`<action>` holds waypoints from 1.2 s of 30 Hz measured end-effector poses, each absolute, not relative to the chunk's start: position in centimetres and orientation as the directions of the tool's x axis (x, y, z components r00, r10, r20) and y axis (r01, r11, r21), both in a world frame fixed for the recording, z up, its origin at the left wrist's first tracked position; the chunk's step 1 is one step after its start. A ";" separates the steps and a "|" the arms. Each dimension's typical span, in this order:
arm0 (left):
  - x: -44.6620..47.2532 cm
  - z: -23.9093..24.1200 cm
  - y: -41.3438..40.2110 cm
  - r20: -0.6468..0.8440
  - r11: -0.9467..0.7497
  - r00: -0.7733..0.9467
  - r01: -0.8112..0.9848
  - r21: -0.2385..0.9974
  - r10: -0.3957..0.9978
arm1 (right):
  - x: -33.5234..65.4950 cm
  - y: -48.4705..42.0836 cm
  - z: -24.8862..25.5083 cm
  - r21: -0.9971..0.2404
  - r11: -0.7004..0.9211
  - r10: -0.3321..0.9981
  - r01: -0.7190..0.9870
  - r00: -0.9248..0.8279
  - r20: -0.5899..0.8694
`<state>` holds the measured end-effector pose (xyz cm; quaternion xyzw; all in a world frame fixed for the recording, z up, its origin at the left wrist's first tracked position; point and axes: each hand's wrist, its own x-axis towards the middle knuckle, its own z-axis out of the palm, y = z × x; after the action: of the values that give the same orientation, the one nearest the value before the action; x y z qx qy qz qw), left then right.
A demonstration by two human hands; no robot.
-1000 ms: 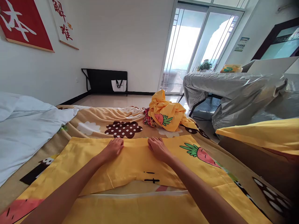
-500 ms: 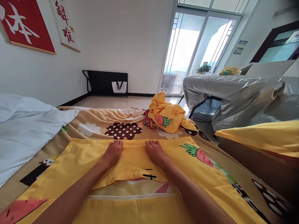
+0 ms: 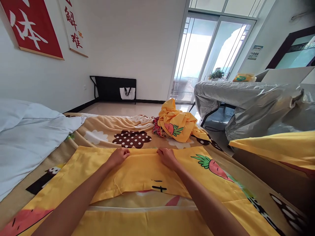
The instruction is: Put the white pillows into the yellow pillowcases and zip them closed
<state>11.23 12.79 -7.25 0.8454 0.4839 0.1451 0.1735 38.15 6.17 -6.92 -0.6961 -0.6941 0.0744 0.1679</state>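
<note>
On the bed [image 3: 103,129], tan flower-print sheet, white duvet [image 3: 27,137] at left, glass doors [image 3: 209,52] ahead, foil-covered desk [image 3: 246,98] at right. Crumpled yellow pile [image 3: 178,121] lies beyond my hands. Half a second ago both palms lay flat; now my left hand [image 3: 118,156] and right hand [image 3: 166,155] curl, each grip pinching the far edge of the yellow carrot-print cloth [image 3: 137,170]. Cloth is spread flat, near flap folded up over itself.
</note>
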 end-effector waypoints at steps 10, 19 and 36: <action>11.3 -8.2 13.6 0.024 -0.525 0.556 0.770 0.362 0.831 | 40.0 7.8 -7.3 -0.343 0.015 0.999 0.939 -0.024 -0.024; 11.9 -8.6 13.0 0.012 -0.555 0.561 0.815 0.165 0.828 | 38.0 7.0 -7.0 -0.134 0.073 0.997 0.988 -0.073 0.003; 12.6 -8.1 13.3 0.093 -0.616 0.609 0.775 0.139 0.787 | 37.9 7.8 -7.6 -0.059 0.180 0.983 0.982 -0.179 0.035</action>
<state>12.63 13.30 -8.14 0.8961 0.4359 0.0724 0.0421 37.87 7.77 -7.58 -0.6400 -0.7676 0.0115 0.0326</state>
